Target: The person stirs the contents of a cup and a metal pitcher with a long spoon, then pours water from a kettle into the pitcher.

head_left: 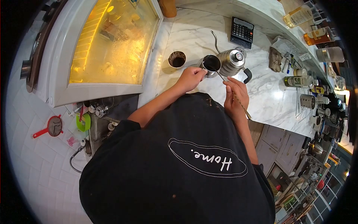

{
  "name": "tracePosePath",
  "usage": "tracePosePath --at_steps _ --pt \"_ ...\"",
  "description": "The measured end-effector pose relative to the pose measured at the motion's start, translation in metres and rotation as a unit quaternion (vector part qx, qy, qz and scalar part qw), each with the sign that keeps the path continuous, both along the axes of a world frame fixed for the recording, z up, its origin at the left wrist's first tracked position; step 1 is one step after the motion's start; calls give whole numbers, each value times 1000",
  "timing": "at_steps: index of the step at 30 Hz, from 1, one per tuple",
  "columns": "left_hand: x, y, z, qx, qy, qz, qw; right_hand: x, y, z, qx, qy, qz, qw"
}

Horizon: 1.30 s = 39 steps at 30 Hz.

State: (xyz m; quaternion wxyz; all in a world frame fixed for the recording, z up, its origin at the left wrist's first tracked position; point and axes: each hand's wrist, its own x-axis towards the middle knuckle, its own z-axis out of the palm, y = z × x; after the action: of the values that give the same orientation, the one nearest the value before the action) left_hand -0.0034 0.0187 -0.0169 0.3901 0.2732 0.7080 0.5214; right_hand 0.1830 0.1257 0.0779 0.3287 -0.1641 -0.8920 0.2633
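Observation:
My left hand (pixel 191 79) has its fingers pinched on the near rim of a small metal cup (pixel 213 74) that holds something dark. In my right hand (pixel 237 98) is a long bar spoon with a twisted handle (pixel 220 75), slanting down so its lower end is inside the cup. Touching or close beside the cup on the right stands a steel gooseneck kettle (pixel 232 62) with a black handle. To the left, a paper cup (pixel 177 59) has dark, wet-looking contents. The spoon's tip is hidden in the dark cup.
A black calculator (pixel 242 31) lies farther back on the marble counter (pixel 194 22). At left stands a yellow-lit glass-door fridge (pixel 115 41). Bottles (pixel 299 15) line the right ledge, with a brown cloth (pixel 275 59) below. A sink with a green bowl (pixel 83 122) is at lower left.

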Motion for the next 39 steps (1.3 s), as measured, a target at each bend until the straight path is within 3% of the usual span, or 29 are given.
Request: tracePosePath --at_steps 39 --pt "1 -1 3 4 -8 7 1000 2 -2 -3 -5 -2 -14 1000"
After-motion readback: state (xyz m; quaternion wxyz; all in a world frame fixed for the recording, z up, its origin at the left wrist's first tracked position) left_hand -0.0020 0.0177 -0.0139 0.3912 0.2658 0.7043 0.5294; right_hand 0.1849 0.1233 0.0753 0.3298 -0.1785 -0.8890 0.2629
